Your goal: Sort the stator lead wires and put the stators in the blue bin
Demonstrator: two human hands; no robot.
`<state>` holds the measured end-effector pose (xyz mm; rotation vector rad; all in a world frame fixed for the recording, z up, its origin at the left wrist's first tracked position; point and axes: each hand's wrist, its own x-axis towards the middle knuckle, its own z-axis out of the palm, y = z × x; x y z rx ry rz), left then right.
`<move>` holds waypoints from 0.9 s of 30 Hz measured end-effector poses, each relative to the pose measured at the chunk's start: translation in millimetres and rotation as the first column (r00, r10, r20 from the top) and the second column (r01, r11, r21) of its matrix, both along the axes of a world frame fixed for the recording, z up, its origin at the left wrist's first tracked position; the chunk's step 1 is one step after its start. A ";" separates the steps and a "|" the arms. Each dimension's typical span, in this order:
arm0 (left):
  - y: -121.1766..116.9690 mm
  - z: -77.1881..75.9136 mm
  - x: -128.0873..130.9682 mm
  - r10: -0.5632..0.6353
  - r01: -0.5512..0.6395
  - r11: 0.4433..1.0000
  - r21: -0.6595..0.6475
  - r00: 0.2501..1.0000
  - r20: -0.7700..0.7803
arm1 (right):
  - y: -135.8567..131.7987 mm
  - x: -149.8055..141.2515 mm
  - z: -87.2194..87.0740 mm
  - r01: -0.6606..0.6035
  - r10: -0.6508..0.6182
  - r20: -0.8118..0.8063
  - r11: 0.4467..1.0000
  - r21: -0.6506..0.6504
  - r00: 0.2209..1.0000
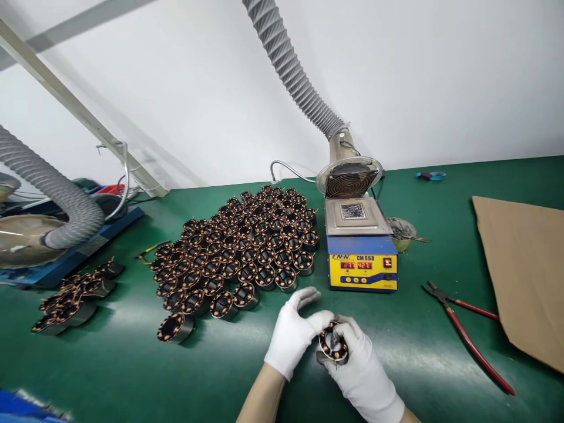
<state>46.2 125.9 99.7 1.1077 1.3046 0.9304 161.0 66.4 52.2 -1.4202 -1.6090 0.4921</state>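
A ring-shaped motor stator (333,342) with copper windings is gripped in my right hand (359,364), whose white-gloved fingers wrap round its rim and reach into its bore. My left hand (296,329), also in a white glove, is beside it with fingers stretched out and apart. Its thumb tip meets the stator's upper left edge. Behind my hands stands a blue and yellow solder pot (363,272) with a lit red display and a square opening on top. Many similar stators (247,247) stand packed together on the green table (273,367) to the left.
Red-handled cutters (469,338) lie at the right, partly under brown cardboard (524,276). A small tub (402,229) with a tool across it sits behind the solder pot. A grey extraction hose (299,76) hangs above. More stators (77,299) lie far left.
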 end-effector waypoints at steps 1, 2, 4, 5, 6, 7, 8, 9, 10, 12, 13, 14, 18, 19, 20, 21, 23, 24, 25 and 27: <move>0.5 2.0 0.6 -0.038 0.039 0.999 0.018 0.998 -0.057 | 0.1 0.1 -0.1 -0.004 0.004 -0.004 1.000 -0.007 1.000; 0.7 4.1 2.0 -0.081 0.083 0.997 0.010 0.992 -0.098 | 0.1 0.2 -0.2 -0.012 0.012 -0.007 1.000 -0.007 1.000; 0.2 7.0 6.5 -0.131 0.125 0.990 -0.062 0.987 -0.097 | 0.3 0.8 -0.3 -0.026 0.026 -0.004 1.000 -0.002 1.000; -0.3 7.5 8.9 -0.120 0.114 0.988 -0.101 0.991 -0.055 | 0.4 1.1 -0.4 -0.026 0.026 0.001 1.000 0.000 1.000; -0.7 7.1 10.7 -0.086 0.085 0.987 -0.134 0.996 -0.001 | 0.4 1.3 -0.4 -0.028 0.028 0.007 1.000 0.004 1.000; -0.8 6.0 11.5 -0.041 0.049 0.986 -0.157 0.998 0.054 | 0.4 1.5 -0.5 -0.025 0.025 0.013 1.000 0.005 1.000; -0.5 4.3 11.1 0.007 0.013 0.986 -0.169 0.994 0.113 | 0.5 1.6 -0.4 -0.022 0.022 0.018 1.000 0.005 1.000; 0.3 2.5 9.4 0.058 -0.026 0.984 -0.175 0.982 0.181 | 0.5 1.5 -0.4 -0.025 0.025 0.023 1.000 0.011 0.999; 1.7 0.8 6.5 0.116 -0.073 0.982 -0.174 0.961 0.251 | 0.5 1.5 -0.4 -0.032 0.032 0.028 0.999 0.020 0.999; 5.3 -1.0 -1.5 0.244 -0.204 0.968 -0.146 0.898 0.366 | 0.5 1.2 -0.7 -0.044 0.043 0.033 0.998 0.034 0.999; 7.1 -0.8 -5.5 0.294 -0.268 0.956 -0.122 0.876 0.383 | 0.6 1.1 -0.9 -0.047 0.046 0.032 0.998 0.037 0.998; 8.5 0.2 -8.9 0.319 -0.305 0.947 -0.096 0.876 0.362 | 0.6 1.1 -1.2 -0.048 0.047 0.030 0.998 0.039 0.998; 8.2 6.7 -12.0 0.097 -0.085 0.992 -0.088 0.984 0.146 | 0.8 1.2 -2.4 -0.041 0.040 0.022 0.998 0.048 0.999; 6.7 7.6 -10.5 0.022 -0.008 0.994 -0.113 0.992 0.122 | 0.9 1.2 -2.5 -0.040 0.039 0.024 0.998 0.046 0.999; 5.1 8.0 -8.6 -0.023 0.037 0.990 -0.135 0.994 0.107 | 1.1 1.2 -2.5 -0.041 0.040 0.027 0.998 0.042 0.999; 3.3 7.9 -6.7 -0.042 0.056 0.987 -0.150 0.995 0.091 | 1.3 1.3 -2.2 -0.042 0.041 0.030 0.998 0.037 0.999; 0.5 6.6 -3.9 -0.032 0.041 0.986 -0.162 0.998 0.058 | 1.7 1.4 -1.2 -0.039 0.038 0.035 0.999 0.029 0.999; -0.5 5.8 -3.2 -0.021 0.029 0.986 -0.166 0.999 0.048 | 1.9 1.4 -0.6 -0.037 0.036 0.036 0.999 0.027 0.999; -1.0 5.1 -3.0 -0.015 0.023 0.986 -0.167 0.999 0.044 | 2.1 1.4 0.1 -0.036 0.035 0.037 0.999 0.025 0.999; -1.1 4.0 -3.7 -0.011 0.017 0.987 -0.160 0.999 0.036 | 2.3 1.3 1.1 -0.036 0.035 0.034 0.999 0.023 0.999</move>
